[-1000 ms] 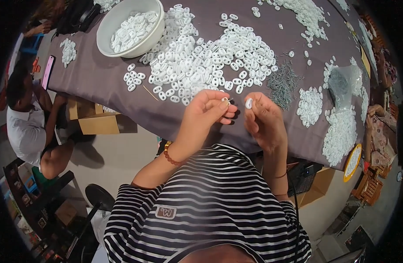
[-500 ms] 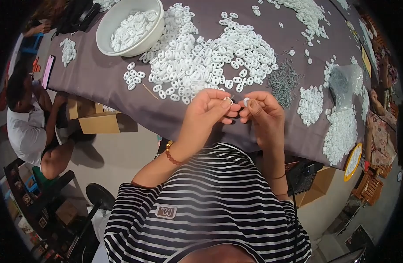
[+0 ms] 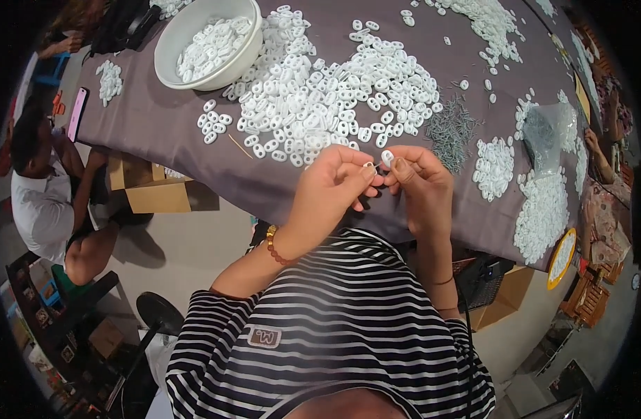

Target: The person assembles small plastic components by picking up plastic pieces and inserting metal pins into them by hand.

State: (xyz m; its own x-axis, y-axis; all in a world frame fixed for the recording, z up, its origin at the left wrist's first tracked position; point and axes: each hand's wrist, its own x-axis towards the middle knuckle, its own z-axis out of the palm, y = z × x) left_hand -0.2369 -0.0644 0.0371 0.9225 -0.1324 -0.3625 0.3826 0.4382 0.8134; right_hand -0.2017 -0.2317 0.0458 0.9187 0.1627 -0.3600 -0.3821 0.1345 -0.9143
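My left hand (image 3: 332, 185) is closed, with thumb and forefinger pinching a small white piece (image 3: 368, 165) that is mostly hidden by the fingertips. Right beside it, my right hand (image 3: 423, 180) pinches a white oval two-hole piece (image 3: 387, 158) between thumb and fingers. The two hands almost meet over the near edge of the cloth-covered table. Just beyond them spreads a large heap of similar white oval pieces (image 3: 285, 101). To the right of that heap lies a pile of thin grey screw-like pins (image 3: 451, 133).
A white bowl (image 3: 168, 59) of white pieces stands at the far left. A thin wooden stick (image 3: 241, 145) lies near the heap. A clear bag of grey pins (image 3: 543, 140) rests among white pieces at right, near a yellow-rimmed tray (image 3: 551, 279). Another person (image 3: 45, 195) sits at left.
The right hand's white piece has turned, so its holed face now shows. My left fingertips have shifted slightly right, toward the right hand.
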